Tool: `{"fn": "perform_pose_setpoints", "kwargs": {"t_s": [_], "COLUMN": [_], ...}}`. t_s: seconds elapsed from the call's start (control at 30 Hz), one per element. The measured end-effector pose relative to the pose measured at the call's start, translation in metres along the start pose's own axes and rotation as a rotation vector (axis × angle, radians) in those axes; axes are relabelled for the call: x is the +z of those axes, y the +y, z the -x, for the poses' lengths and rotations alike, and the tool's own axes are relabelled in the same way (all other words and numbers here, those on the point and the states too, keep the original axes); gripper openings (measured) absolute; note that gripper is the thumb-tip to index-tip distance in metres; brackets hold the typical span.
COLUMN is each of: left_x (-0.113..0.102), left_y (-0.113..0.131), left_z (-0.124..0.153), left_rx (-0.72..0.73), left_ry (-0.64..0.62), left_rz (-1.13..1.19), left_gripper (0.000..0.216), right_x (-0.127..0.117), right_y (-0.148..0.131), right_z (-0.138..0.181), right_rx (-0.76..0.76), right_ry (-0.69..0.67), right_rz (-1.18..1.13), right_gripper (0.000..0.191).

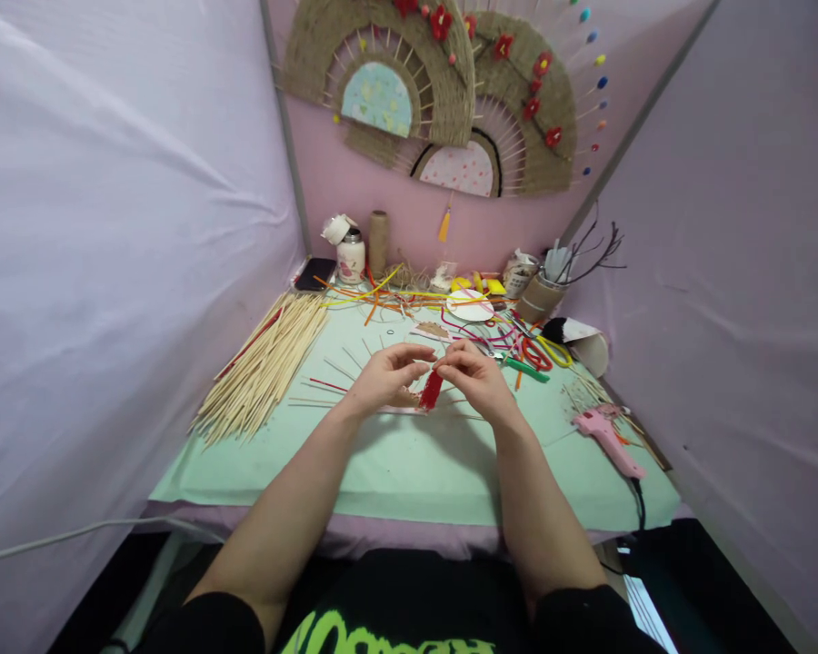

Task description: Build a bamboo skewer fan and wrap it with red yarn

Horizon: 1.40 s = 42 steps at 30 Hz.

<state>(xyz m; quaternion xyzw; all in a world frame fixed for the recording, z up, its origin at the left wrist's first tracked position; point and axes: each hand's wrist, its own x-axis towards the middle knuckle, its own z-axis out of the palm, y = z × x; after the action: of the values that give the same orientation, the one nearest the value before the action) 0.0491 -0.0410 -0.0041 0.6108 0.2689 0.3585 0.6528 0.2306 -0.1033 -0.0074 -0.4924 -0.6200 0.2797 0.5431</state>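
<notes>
Between my hands hangs a short, flat red strip [431, 391] with a fuzzy, frayed-looking lower end. My right hand [478, 377] pinches its upper end between thumb and fingertips. Just left of it is my left hand [385, 374], its fingers curved and a gap showing between them and the thumb; I see nothing in it. Below both hands lies a fan-shaped piece with thin sticks [341, 363] spreading outward, one of them red [328, 386]. My hands cover much of its middle.
A heap of thin wooden sticks [263, 372] lies at left. On the right are a pink glue gun [610, 440], green-handled pliers [526, 368] and scissors [552, 352]. Coloured pipe cleaners [374, 300], a jar [351, 256] and a twine spool [379, 243] line the back. Decorated fans [443, 82] hang above.
</notes>
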Motion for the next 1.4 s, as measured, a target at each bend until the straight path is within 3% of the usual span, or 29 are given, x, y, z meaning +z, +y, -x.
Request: {"fn": "perform_pose_setpoints", "kwargs": {"t_s": [0.17,0.27,0.43,0.6,0.77,0.97,1.17,1.27,1.4], "left_x": [0.01,0.008,0.007,0.008,0.008,0.008,0.011,0.011,0.011], "left_y": [-0.005,-0.006,-0.006,-0.005,-0.007,-0.011,-0.014,-0.012,-0.011], "left_z": [0.006,0.005,0.001,-0.002,-0.004,-0.005,-0.004,0.0,0.003], "left_rx": [-0.188,-0.23,-0.124,-0.069,-0.037,-0.001,0.073,0.144,0.288], "left_ry": [-0.136,-0.115,-0.041,0.055,0.108,0.139,0.122,0.088,0.05], "left_rz": [0.075,0.1,0.129,0.127,0.092,0.007,-0.199,-0.385,-0.564], "left_gripper": [0.053,0.055,0.059,0.04,0.033,0.033,0.022,0.028,0.058], "right_x": [0.007,0.008,0.008,0.01,0.015,0.019,0.021,0.019,0.016], "right_y": [-0.001,-0.003,0.0,0.003,0.0,0.0,-0.002,-0.001,0.001], "right_z": [0.001,0.002,0.001,0.0,0.001,0.001,0.001,0.001,0.001], "right_rx": [0.051,0.055,0.08,0.106,0.07,-0.075,-0.063,-0.026,0.015], "right_ry": [-0.003,-0.016,0.091,0.182,0.152,0.187,0.18,0.163,0.157], "right_rz": [-0.004,-0.023,-0.059,-0.08,-0.099,-0.041,0.029,0.032,0.059], "right_gripper": [0.017,0.024,0.032,0.027,0.015,0.009,0.006,0.008,0.007]}}
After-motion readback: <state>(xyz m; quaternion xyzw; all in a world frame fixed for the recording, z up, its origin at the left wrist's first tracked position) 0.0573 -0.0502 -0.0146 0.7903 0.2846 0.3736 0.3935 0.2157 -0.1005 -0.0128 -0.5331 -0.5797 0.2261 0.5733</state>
